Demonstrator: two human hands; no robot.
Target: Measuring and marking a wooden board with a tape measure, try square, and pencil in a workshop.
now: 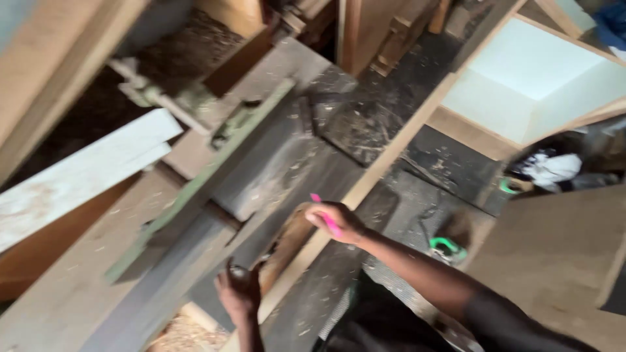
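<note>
Pink pencil and long wooden strip at frame centre

The pink pencil (325, 216) sits slanted in a closed fist, tip toward upper left; the pale strip (365, 182) runs diagonally from lower centre toward upper right.

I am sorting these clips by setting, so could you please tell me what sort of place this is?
Most likely a woodworking shop: a dusty woodworking machine bed, wood shavings and a long timber strip show it. The right hand holds a pink pencil.
</note>
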